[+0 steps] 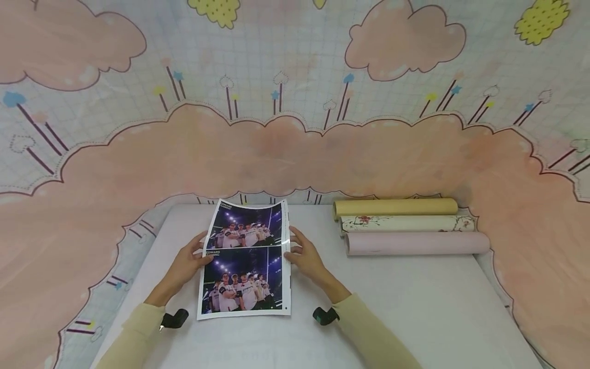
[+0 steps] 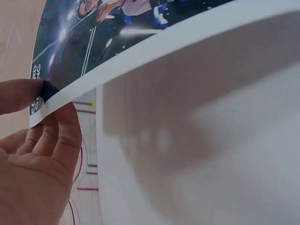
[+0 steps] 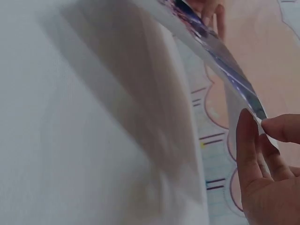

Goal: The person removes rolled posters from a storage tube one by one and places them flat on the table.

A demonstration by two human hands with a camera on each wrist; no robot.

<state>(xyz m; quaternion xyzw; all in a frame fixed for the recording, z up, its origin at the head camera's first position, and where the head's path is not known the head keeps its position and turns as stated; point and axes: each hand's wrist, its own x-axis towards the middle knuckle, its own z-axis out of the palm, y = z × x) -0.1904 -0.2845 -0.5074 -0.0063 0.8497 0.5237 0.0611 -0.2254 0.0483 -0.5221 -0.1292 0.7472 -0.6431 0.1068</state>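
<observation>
A glossy printed photo sheet (image 1: pixel 246 279) with a white border bears two like group pictures, one above the other, each lettered in the corner. My left hand (image 1: pixel 185 262) pinches its left edge, thumb on the printed face and fingers behind. At the opposite edge, my right hand (image 1: pixel 311 262) pinches it between thumb and fingers. In the left wrist view the sheet (image 2: pixel 140 28) bends and is lifted off the white tabletop, casting a shadow beneath. The right wrist view shows the sheet (image 3: pixel 225 61) nearly edge-on; whether it is a single layer I cannot tell.
Three rolls lie side by side at the back right of the white table (image 1: pixel 392 312): a yellow roll (image 1: pixel 396 207), a flower-patterned white roll (image 1: pixel 410 224) and a pale pink roll (image 1: pixel 417 243). Behind the table hangs a cloud-patterned cloth (image 1: pixel 295 159).
</observation>
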